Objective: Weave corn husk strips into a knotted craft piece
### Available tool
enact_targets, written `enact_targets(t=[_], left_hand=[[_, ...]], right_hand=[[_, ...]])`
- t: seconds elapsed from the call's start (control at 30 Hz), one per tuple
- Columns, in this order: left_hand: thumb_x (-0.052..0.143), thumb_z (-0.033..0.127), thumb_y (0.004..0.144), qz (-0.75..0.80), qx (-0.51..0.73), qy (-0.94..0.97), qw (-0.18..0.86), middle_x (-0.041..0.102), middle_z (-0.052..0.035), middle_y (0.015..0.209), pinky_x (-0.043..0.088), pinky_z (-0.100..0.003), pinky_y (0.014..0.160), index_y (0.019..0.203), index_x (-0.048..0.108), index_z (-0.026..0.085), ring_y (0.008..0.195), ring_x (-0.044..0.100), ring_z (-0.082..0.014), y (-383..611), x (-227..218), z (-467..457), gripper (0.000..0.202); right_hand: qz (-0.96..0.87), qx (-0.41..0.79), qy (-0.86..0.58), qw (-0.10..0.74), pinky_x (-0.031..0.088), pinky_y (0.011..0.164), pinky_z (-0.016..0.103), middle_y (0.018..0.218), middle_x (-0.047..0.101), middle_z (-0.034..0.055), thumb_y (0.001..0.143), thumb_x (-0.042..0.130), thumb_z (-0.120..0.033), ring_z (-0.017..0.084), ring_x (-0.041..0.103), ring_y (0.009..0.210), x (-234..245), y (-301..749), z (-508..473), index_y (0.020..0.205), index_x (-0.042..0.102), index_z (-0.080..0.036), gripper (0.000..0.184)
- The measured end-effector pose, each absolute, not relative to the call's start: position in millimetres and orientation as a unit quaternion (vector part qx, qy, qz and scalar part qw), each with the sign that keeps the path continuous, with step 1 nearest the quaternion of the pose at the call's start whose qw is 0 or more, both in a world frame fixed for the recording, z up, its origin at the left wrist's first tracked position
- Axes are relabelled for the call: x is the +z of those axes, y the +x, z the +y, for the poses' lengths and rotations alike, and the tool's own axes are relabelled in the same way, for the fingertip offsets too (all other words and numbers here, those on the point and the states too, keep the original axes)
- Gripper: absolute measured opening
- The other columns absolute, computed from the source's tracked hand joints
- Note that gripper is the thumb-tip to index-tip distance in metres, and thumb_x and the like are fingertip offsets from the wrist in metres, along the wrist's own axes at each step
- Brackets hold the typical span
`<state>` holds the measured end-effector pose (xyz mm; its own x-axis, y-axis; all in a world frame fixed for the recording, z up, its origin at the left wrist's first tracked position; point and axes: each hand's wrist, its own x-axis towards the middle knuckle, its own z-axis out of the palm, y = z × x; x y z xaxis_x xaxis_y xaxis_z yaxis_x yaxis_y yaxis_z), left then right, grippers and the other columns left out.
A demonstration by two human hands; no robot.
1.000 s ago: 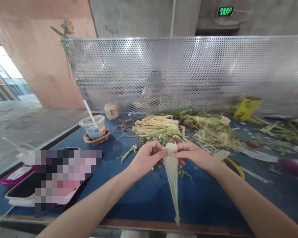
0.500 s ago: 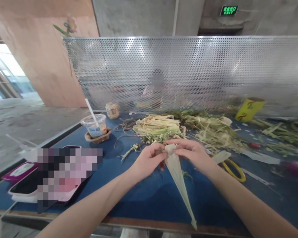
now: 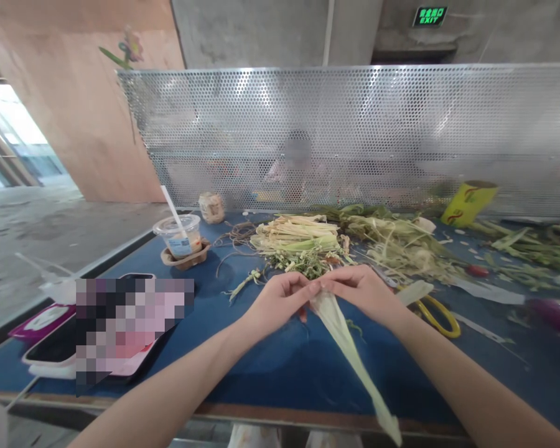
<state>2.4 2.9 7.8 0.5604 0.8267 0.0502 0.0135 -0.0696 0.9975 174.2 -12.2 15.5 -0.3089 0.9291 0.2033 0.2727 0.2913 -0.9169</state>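
A long pale green corn husk hangs from my fingers down toward the table's front edge, narrowing to a twisted tip. My left hand pinches its upper end between thumb and fingers. Close against it, my right hand grips the same end, thumbs nearly touching. The top of the husk is hidden behind my fingers. Just beyond my hands lie a stack of pale husk strips and a bunch of small dried flower heads. Yellow-handled scissors rest by my right forearm, partly under another husk piece.
On the left stand a lidded cup with a straw in a cardboard holder and a phone beside a blurred-out screen. Loose husks and a yellow tube lie back right. A perforated metal screen closes off the far side.
My hands have drawn together at the top of the husk, which is now gathered and narrower there. Its lower tip has swung to the right and down.
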Motion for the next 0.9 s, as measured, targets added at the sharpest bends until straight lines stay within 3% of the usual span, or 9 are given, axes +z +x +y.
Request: enact_targets(t=[0.1, 0.23, 0.4, 0.57, 0.7, 0.9], left_hand=[[0.055, 0.042, 0.073, 0.324, 0.346, 0.663, 0.579, 0.055, 0.0017, 0.058, 0.040, -0.020, 0.045, 0.068, 0.049, 0.013, 0.044, 0.048, -0.0061, 1.0, 6.1, 4.1, 0.030], [0.057, 0.040, 0.071, 0.335, 0.344, 0.669, 0.567, 0.055, 0.0029, 0.057, 0.039, -0.019, 0.045, 0.067, 0.048, 0.015, 0.043, 0.048, -0.0055, -0.3, 5.2, 5.0, 0.027], [0.059, 0.039, 0.070, 0.347, 0.340, 0.670, 0.562, 0.058, 0.0021, 0.055, 0.038, -0.019, 0.044, 0.065, 0.048, 0.014, 0.041, 0.047, -0.0052, -0.3, 6.8, 4.9, 0.028], [0.061, 0.038, 0.068, 0.337, 0.313, 0.677, 0.574, 0.063, -0.0013, 0.055, 0.039, -0.019, 0.045, 0.064, 0.049, 0.014, 0.042, 0.049, -0.0060, -2.5, 10.5, 3.4, 0.027], [0.061, 0.038, 0.069, 0.334, 0.298, 0.687, 0.573, 0.063, -0.0019, 0.055, 0.040, -0.019, 0.046, 0.064, 0.049, 0.014, 0.045, 0.051, -0.0069, -4.0, 11.3, 3.2, 0.027], [0.063, 0.038, 0.066, 0.332, 0.282, 0.686, 0.583, 0.064, -0.0031, 0.057, 0.040, -0.018, 0.044, 0.064, 0.048, 0.013, 0.045, 0.052, -0.0069, -3.5, 13.3, 2.1, 0.029]], right_hand=[[-0.709, 0.398, -0.435, 0.388, 0.048, 0.061, 0.024, 0.079, 0.068, 0.0021, 0.074, 0.057, -0.033, 0.014, 0.061, 0.068, 19.8, 173.4, -13.8, 0.091, 0.067, -0.020, 0.023], [-0.722, 0.357, -0.465, 0.367, 0.044, 0.055, 0.021, 0.070, 0.066, -0.0002, 0.076, 0.054, -0.030, 0.010, 0.056, 0.058, 24.2, 173.3, -16.7, 0.107, 0.058, -0.021, 0.032], [-0.762, 0.294, -0.469, 0.337, 0.041, 0.051, 0.021, 0.065, 0.060, -0.0002, 0.074, 0.057, -0.034, 0.011, 0.051, 0.057, 23.5, 173.6, -18.2, 0.089, 0.062, -0.021, 0.021], [-0.773, 0.285, -0.452, 0.342, 0.045, 0.059, 0.022, 0.077, 0.064, 0.0020, 0.075, 0.056, -0.029, 0.012, 0.057, 0.066, 22.4, 177.3, -15.7, 0.086, 0.065, -0.021, 0.016], [-0.753, 0.320, -0.454, 0.353, 0.046, 0.056, 0.022, 0.073, 0.065, 0.0027, 0.075, 0.055, -0.028, 0.012, 0.058, 0.062, 21.9, 178.1, -15.6, 0.081, 0.066, -0.018, 0.016], [-0.779, 0.252, -0.440, 0.368, 0.045, 0.053, 0.020, 0.067, 0.065, 0.0017, 0.074, 0.055, -0.025, 0.011, 0.056, 0.058, 22.2, 174.4, -18.6, 0.076, 0.068, -0.019, 0.014]])
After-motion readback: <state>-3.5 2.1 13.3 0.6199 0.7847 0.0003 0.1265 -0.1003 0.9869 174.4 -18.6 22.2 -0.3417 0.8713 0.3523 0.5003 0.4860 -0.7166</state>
